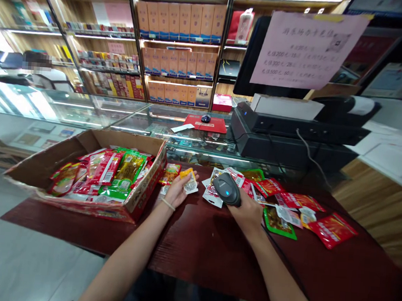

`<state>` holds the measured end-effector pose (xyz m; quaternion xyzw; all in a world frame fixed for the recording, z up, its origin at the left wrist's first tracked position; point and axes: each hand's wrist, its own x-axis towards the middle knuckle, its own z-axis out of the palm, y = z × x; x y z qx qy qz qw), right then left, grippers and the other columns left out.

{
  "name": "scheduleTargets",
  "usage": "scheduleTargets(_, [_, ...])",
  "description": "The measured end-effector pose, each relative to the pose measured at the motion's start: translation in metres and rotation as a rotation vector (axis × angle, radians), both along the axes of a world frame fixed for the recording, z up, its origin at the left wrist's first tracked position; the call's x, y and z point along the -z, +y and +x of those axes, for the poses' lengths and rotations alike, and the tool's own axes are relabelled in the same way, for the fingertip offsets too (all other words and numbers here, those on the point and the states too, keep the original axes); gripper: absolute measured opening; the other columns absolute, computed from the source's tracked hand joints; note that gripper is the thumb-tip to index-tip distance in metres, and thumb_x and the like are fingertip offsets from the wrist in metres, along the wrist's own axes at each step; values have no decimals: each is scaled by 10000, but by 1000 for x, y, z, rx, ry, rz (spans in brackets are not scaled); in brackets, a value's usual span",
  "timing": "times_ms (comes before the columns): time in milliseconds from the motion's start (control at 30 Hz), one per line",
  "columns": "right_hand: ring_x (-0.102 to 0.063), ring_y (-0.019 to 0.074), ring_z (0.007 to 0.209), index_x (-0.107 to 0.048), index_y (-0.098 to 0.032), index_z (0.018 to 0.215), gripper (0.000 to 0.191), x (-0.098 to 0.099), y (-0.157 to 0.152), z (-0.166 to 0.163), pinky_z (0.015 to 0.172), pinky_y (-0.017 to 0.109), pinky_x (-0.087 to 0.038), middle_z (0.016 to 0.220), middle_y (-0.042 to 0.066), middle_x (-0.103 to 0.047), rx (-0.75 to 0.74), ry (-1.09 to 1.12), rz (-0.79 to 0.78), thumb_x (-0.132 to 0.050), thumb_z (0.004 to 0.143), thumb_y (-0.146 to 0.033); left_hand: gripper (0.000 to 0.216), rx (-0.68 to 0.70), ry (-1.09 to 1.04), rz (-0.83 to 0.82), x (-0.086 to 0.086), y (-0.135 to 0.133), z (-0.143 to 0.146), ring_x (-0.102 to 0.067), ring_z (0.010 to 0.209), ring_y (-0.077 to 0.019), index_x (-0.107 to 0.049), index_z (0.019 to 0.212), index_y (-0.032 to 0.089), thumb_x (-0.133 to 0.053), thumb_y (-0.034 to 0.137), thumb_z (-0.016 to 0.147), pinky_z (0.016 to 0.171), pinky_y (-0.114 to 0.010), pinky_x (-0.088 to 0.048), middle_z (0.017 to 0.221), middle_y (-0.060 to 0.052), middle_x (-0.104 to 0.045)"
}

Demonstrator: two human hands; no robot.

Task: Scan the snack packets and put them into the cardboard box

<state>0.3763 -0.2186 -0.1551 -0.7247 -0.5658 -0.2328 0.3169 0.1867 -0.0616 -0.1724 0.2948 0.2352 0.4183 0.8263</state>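
My left hand (177,191) holds a small yellow and clear snack packet (189,181) above the dark red table. In my right hand (248,214) is a black barcode scanner (226,188) with a blue light, its head turned toward the left. Under and behind the scanner lie white and red packets (213,195). More packets, among them a green one (279,223) and a red one (334,229), spread to the right of my right hand. Beside my left hand, an orange-red packet (170,173) rests by the cardboard box.
An open cardboard box (149,188) with several snack packets stands at the left. Behind are a glass counter (134,117), a red mat (217,124) with a mouse (205,118), and a register (292,139). A cable (283,254) trails right. A person (43,71) sits far left.
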Motion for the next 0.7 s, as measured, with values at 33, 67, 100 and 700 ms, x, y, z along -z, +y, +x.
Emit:
scheduleTargets(33, [-670,205,713,-649,-180,1096,369,0,0,0,636,266,-437,832,57,-732,-26,-10,5,-579,775,-348,350,-15,10,5,1,0,0,-640,1081,-227,-592,1159,164,-661,190,817,925,-377,-527,1230,-117,-637])
scheduleTargets(67, [-672,205,719,-651,-176,1082,357,0,0,0,643,268,-445,844,60,-733,-60,-24,8,-576,772,-336,354,-25,16,10,1,1,0,-643,1075,-227,-590,1171,167,-656,209,825,912,-372,-532,1218,-117,-643])
scheduleTargets(100, [-673,205,727,-653,-170,1068,344,0,0,-1,649,271,-453,857,64,-734,-102,-43,6,-571,772,-324,352,-32,17,15,1,1,0,-643,1073,-225,-591,1179,165,-646,226,836,904,-361,-534,1212,-121,-646])
scheduleTargets(700, [-678,204,746,-622,-141,1060,328,-9,-1,-11,634,280,-432,888,71,-727,-382,-159,-112,-574,776,-298,380,32,50,80,-6,-1,-4,-628,1093,-252,-559,1252,157,-551,281,893,837,-359,-544,1249,-148,-623])
